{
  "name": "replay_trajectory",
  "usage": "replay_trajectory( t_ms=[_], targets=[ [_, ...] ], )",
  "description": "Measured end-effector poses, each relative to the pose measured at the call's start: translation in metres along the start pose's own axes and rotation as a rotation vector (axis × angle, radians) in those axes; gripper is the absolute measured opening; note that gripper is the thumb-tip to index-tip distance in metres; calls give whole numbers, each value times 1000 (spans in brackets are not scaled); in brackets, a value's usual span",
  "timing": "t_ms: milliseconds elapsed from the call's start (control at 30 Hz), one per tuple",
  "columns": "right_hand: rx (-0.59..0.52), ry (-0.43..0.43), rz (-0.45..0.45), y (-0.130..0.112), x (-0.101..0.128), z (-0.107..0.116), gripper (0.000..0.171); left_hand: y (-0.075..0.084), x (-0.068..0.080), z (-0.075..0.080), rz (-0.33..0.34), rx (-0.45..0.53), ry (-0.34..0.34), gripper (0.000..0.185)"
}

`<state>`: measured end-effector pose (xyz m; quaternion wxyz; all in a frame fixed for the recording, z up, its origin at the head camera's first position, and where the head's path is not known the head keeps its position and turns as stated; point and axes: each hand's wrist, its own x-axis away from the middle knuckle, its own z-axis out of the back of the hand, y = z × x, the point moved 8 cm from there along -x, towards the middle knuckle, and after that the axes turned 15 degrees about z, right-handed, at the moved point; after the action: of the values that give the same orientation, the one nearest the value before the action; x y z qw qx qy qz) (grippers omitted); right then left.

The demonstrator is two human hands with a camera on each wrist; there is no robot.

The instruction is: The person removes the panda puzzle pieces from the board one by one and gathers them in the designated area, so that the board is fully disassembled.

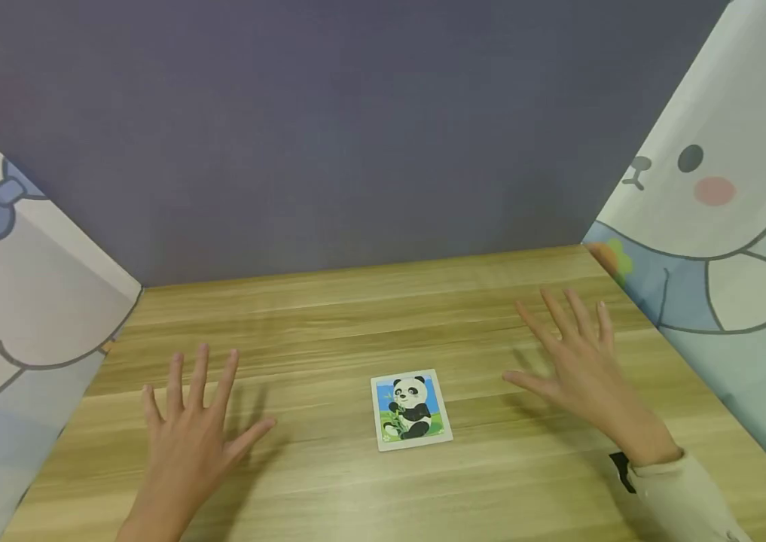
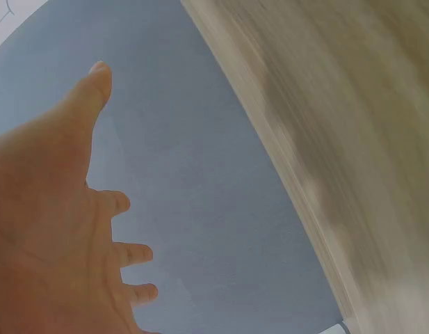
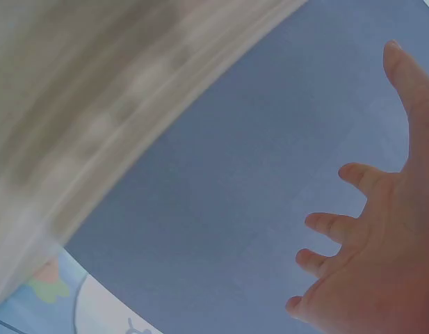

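panda card (image 1: 412, 410) only in head view | long side runs near-far, panda upright | left hand (image 1: 189, 436), right hand (image 1: 582, 369) spread wide, holding nothing

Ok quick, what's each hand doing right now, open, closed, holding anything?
Left hand: open, fingers spread, holding nothing.
Right hand: open, fingers spread, holding nothing.

left hand (image 1: 189, 440): fingers spread, palm down | right hand (image 1: 579, 361): same

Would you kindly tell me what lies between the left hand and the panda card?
Only bare wooden table: nothing sits between the left hand and the panda card, as the head view shows.
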<state>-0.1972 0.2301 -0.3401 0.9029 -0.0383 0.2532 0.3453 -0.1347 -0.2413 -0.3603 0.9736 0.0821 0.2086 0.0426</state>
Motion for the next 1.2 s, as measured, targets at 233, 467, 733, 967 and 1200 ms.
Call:
replay_trajectory(
  t_ms=[233, 467, 733, 967, 1200],
  targets=[
    [13, 4, 59, -3, -13, 4, 98, 7, 1, 1, -40, -28, 12, 108],
    [-12, -28, 96, -9, -22, -9, 96, 26, 4, -5, -134, -8, -15, 102],
    [-190, -90, 132, -27, -33, -20, 68, 65, 2, -16, -251, 3, -119, 96],
    [-407, -240, 76, -41, -47, -42, 40, 103, 6, -31, -367, 47, -229, 89],
    [-598, -315, 86, -62, -62, -61, 30, 140, 16, -53, -476, 97, -418, 85]
  ],
)
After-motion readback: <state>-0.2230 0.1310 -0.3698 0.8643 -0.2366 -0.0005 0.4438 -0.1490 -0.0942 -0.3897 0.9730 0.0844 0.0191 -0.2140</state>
